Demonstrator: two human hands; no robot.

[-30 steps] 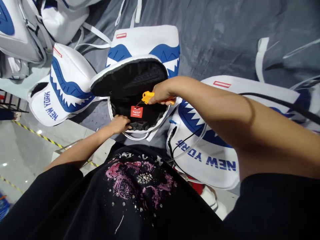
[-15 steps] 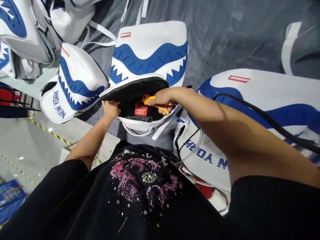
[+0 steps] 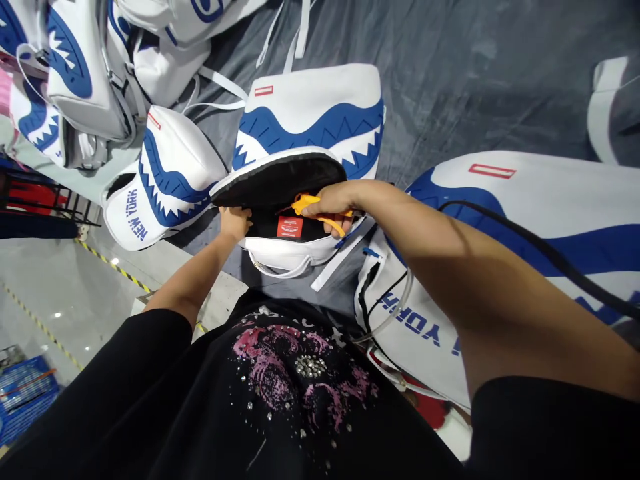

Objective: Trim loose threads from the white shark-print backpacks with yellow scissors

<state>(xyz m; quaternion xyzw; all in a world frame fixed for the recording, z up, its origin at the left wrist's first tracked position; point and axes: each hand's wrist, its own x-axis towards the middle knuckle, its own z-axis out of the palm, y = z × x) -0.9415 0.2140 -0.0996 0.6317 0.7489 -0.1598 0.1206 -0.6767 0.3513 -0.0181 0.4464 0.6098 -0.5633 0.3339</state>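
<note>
A white backpack with a blue wavy, toothed shark-mouth pattern lies on grey cloth in front of me. Its front section is unzipped, with the black lining exposed and the flap standing up. My left hand is closed on the left edge of this opening, its fingertips partly inside. Over the right side of the opening, my right hand grips a pair of orange-handled scissors. Their blades point left into the dark interior and can barely be made out. Just below them a red label sits on the lining.
Grey cloth covers the work surface. A similar backpack leans at the left, and a larger one lies under my right arm. Several more bags are piled at upper left. A black cord crosses the right side.
The whole view has shifted, so everything appears slightly lower and further right. More of the bag's black interior shows around the red label. Both hands keep their holds.
</note>
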